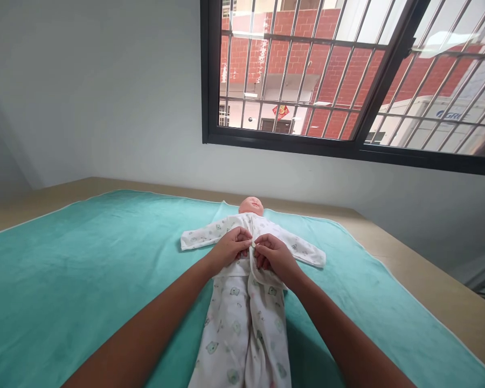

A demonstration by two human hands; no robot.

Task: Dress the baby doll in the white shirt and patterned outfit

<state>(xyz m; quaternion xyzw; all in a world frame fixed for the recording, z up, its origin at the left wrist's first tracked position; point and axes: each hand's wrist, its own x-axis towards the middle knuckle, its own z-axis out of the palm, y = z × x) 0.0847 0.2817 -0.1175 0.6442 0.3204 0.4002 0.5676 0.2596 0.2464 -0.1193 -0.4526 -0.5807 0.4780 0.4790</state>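
A baby doll (pixel 251 205) lies on its back, head at the far end, dressed in a white printed top (pixel 204 236) and white printed trousers (pixel 230 328). The top's sleeves spread out to both sides. Over the doll's chest, my left hand (pixel 233 248) pinches one edge of the top's front opening. Close beside it, my right hand (pixel 274 254) pinches the other edge. Between my fingertips shows a small pale button (pixel 253 245). Whether it is fastened I cannot tell. Lower down, the hem of the top overlaps the trousers' waist.
A turquoise blanket (pixel 105 280) is spread under the doll on a light wooden table (pixel 412 269). Behind the table rises a white wall (pixel 125 97) with a black-framed barred window (pixel 283 145).
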